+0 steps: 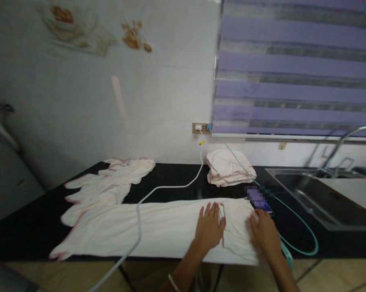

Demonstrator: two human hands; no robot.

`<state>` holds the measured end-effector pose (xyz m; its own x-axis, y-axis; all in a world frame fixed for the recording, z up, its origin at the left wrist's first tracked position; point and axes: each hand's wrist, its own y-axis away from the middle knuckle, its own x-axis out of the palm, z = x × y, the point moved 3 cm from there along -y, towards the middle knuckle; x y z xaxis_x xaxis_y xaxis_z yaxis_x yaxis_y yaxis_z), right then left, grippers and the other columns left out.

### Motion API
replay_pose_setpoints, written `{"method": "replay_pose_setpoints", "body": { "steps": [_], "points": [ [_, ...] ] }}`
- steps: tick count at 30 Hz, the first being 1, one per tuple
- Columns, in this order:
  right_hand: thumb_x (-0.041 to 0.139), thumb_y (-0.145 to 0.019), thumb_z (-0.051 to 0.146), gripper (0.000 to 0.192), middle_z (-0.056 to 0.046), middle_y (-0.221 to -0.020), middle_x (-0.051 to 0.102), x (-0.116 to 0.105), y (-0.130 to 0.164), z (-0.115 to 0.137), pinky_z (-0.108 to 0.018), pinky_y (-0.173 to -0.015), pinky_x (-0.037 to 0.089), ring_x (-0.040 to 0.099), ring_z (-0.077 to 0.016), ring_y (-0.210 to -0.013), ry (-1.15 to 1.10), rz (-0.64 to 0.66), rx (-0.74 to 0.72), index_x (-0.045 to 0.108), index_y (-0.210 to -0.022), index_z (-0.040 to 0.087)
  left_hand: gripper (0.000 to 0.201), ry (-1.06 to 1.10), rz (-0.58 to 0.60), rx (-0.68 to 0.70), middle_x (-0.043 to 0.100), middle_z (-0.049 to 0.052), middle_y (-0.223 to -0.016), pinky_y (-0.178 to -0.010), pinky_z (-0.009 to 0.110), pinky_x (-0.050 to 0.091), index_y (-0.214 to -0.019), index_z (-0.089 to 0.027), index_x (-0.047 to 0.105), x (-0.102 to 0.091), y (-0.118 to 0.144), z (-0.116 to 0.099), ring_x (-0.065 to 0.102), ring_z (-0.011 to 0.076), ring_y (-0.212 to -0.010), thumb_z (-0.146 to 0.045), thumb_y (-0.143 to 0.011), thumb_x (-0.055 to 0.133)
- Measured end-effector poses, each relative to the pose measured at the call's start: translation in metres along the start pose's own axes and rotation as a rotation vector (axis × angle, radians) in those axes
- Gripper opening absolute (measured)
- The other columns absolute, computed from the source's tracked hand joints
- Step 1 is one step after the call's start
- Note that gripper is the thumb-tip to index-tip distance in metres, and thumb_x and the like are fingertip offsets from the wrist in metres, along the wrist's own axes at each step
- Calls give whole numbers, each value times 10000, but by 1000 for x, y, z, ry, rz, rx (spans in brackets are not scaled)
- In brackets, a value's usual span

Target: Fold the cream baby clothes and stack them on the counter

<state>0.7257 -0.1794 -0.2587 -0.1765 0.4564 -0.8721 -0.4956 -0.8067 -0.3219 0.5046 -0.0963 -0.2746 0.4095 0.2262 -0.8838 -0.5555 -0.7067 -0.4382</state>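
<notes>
A long white cloth [167, 227] with pinkish trim at its far left end lies spread along the front of the black counter. Its right part is folded over into a layer [236, 231] whose edge runs beside my left hand. My left hand [210, 225] rests flat on the cloth at that edge, fingers stretched out. Over the right end of the cloth is my right hand [264, 232], fingers bent and slightly blurred, thumb apart from them; no grip on the fabric shows. A phone [263, 206] lies just beyond my right hand.
Folded white cloths [228, 168] are stacked at the back, and loose ones [100, 192] lie at left. A white cord [138, 223] crosses the long cloth from the wall outlet [202, 128]. A teal cord [307, 235] loops near a teal object [286, 255]. The sink [307, 194] is at right.
</notes>
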Motion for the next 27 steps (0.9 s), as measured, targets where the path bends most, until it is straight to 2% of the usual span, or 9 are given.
{"method": "replay_pose_setpoints", "body": {
  "steps": [3,5,10,13,17,20,22,25,27],
  "points": [
    [376,-987,439,460,-227,-1163,673,-8,2,-25,-418,-947,500,671,-321,-1140,58,173,132,590,-1228,110,588,15,18,-5,450,106,-1595,-1203,543,334,-1530,-137,462,0,0,1,370,304,-1495,-433,-1036,343],
    [391,-987,488,470,-227,-1153,688,-10,2,-32,-426,-920,511,681,-334,-1135,69,266,192,609,-1178,118,589,16,20,-11,448,106,-1596,-1209,541,326,-1529,-136,463,-1,0,0,367,300,-1497,-432,-1036,340],
    [457,-955,592,538,-243,-1126,721,-11,-4,-21,-445,-887,525,698,-365,-1108,35,382,247,656,-1083,109,586,12,14,-8,464,102,-1587,-1211,529,327,-1527,-155,471,-2,0,0,376,293,-1493,-447,-1035,342],
    [505,-944,561,516,-257,-1149,722,-7,-12,-14,-426,-898,519,693,-361,-1124,30,386,218,689,-1074,96,591,17,16,-9,464,104,-1587,-1210,530,326,-1530,-153,464,-2,0,0,371,293,-1495,-452,-1037,336],
    [545,-935,372,357,-239,-1160,729,0,-21,-12,-342,-906,496,702,-307,-1112,13,366,119,719,-1056,84,586,44,32,-14,461,110,-1590,-1212,538,319,-1536,-144,449,-1,0,0,369,301,-1493,-431,-1034,348],
    [519,-937,330,336,-218,-1107,749,-3,-27,-15,-314,-867,491,718,-276,-1045,-75,315,87,731,-1049,94,600,66,0,-41,424,134,-1610,-1197,523,346,-1557,-137,407,-9,-1,-1,364,313,-1491,-406,-1020,405],
    [492,-951,359,359,-208,-1048,760,-10,-29,-17,-302,-830,487,721,-266,-1002,-120,280,92,737,-1027,108,594,86,-27,-17,410,138,-1611,-1175,486,380,-1561,-171,401,-19,-2,-5,379,304,-1476,-321,-991,478],
    [456,-963,408,398,-201,-993,762,-25,-31,-16,-298,-798,476,718,-269,-967,-121,243,99,736,-965,125,445,130,2,89,561,84,-1442,-1080,412,468,-1383,-268,594,-32,-4,-15,525,253,-1316,-185,-955,506],
    [442,-962,416,403,-198,-1001,759,-36,-32,-12,-304,-800,472,712,-277,-979,-125,213,85,730,-955,133,315,146,44,122,629,69,-1278,-990,387,513,-1192,-263,685,-35,-4,-22,590,235,-1167,-168,-953,502]
  ]
}}
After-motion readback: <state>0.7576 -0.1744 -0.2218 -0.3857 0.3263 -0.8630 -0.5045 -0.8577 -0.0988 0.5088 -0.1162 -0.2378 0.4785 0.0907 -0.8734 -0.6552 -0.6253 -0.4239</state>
